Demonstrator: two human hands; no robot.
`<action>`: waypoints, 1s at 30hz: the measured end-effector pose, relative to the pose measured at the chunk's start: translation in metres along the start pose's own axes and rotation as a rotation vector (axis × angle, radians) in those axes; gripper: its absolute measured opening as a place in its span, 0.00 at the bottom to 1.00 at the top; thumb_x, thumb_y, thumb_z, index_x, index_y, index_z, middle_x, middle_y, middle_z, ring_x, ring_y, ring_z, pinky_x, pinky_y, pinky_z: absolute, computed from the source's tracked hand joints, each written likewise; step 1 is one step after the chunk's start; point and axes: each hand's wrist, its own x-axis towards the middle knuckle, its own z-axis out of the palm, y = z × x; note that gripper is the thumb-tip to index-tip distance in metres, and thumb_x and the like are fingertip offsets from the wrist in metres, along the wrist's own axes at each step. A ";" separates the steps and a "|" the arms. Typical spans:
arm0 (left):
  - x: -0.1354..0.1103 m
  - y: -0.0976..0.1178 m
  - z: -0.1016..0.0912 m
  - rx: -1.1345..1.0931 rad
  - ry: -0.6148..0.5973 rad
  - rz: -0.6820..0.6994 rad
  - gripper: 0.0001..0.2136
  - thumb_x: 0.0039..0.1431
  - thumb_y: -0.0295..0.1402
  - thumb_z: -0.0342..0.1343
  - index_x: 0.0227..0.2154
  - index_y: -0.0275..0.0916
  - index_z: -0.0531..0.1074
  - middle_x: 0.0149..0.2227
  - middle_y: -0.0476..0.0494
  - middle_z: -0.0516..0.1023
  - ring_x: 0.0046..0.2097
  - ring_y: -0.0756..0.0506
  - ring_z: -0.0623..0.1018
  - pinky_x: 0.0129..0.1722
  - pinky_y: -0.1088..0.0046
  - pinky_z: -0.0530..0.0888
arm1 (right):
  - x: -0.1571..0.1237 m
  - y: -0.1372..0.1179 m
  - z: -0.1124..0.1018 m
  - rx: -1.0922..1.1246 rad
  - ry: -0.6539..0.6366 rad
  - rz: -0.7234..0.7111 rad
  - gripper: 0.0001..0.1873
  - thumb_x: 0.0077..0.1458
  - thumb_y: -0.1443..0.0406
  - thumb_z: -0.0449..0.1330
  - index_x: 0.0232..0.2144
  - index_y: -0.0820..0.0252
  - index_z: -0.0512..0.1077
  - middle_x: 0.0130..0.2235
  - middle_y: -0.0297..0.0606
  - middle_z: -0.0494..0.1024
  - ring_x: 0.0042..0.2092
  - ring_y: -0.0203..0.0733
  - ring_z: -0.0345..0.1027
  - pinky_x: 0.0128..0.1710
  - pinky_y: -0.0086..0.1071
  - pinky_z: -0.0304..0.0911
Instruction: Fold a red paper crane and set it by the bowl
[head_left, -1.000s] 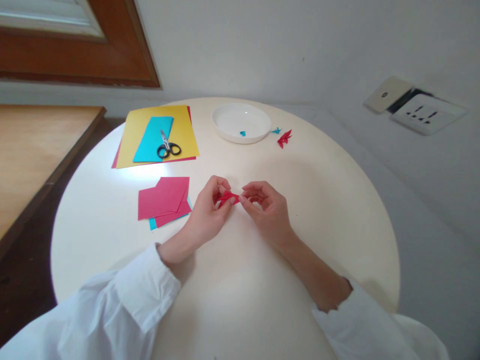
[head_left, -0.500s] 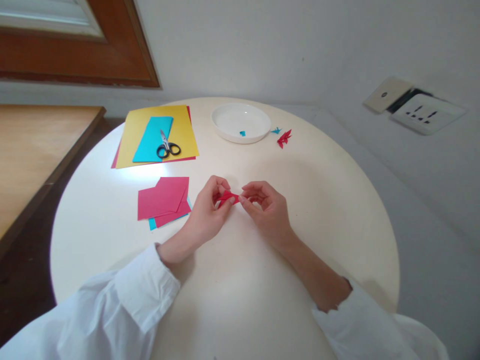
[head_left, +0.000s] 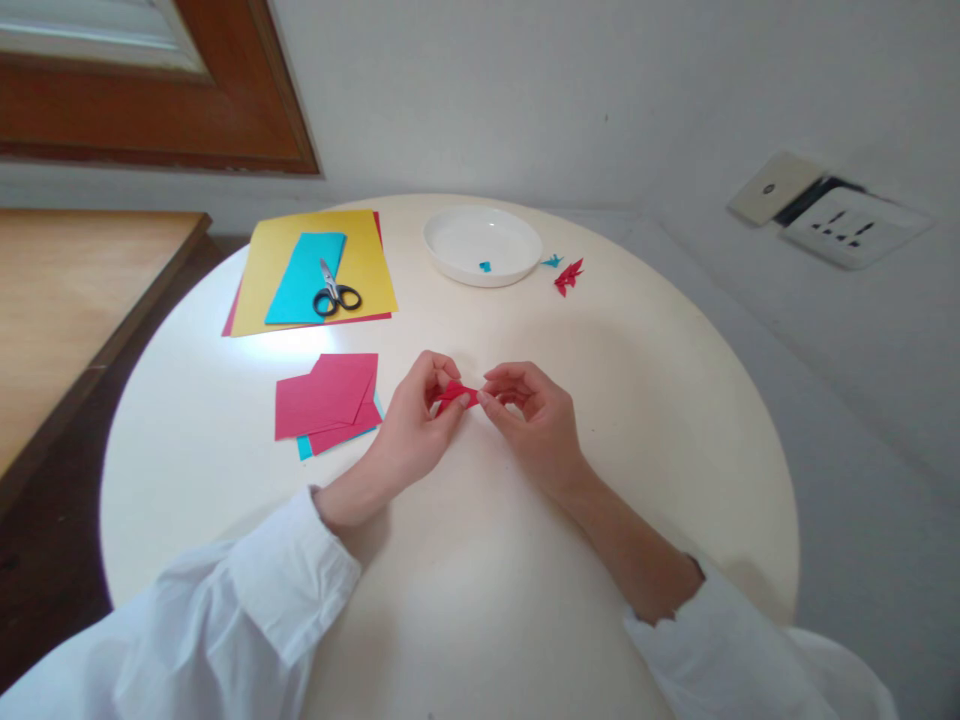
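A small folded piece of red paper (head_left: 457, 394) is held between both hands above the middle of the table. My left hand (head_left: 421, 412) pinches its left part between thumb and fingers. The thumb and fingertips of my right hand (head_left: 536, 420) are closed on the narrow right end. Fingers cover parts of the paper, so its full shape is hidden. To the left of my left hand, several red paper pieces (head_left: 319, 400) overlap, with a blue paper piece (head_left: 304, 448) showing beneath them.
At the back stands a white dish (head_left: 457, 270) with a blue scrap (head_left: 485, 267) in it. Beside it lie a blue folded paper figure (head_left: 553, 261) and red folded figures (head_left: 568, 278). Black-handled scissors (head_left: 337, 298) rest on blue paper (head_left: 304, 290), over yellow paper (head_left: 375, 270).
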 end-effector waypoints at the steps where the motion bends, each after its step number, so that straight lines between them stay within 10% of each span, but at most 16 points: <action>1: 0.000 0.000 0.000 0.001 -0.001 -0.001 0.08 0.51 0.27 0.56 0.29 0.41 0.59 0.24 0.55 0.63 0.27 0.52 0.67 0.28 0.75 0.64 | 0.000 0.000 0.000 -0.001 0.000 0.001 0.08 0.46 0.65 0.62 0.32 0.56 0.69 0.31 0.32 0.75 0.32 0.35 0.70 0.33 0.32 0.67; 24: 0.001 -0.004 -0.002 0.133 0.093 0.151 0.08 0.51 0.30 0.57 0.31 0.40 0.63 0.35 0.48 0.67 0.40 0.47 0.70 0.44 0.66 0.67 | 0.002 -0.002 -0.002 -0.068 0.099 -0.011 0.06 0.46 0.67 0.60 0.30 0.57 0.69 0.31 0.32 0.75 0.33 0.36 0.70 0.33 0.31 0.65; 30: -0.001 0.002 -0.003 0.273 0.122 0.135 0.06 0.51 0.31 0.57 0.28 0.40 0.63 0.30 0.50 0.65 0.33 0.49 0.67 0.36 0.71 0.66 | 0.002 -0.002 -0.002 -0.122 0.121 -0.028 0.05 0.47 0.67 0.59 0.30 0.57 0.69 0.30 0.32 0.75 0.33 0.36 0.70 0.32 0.31 0.64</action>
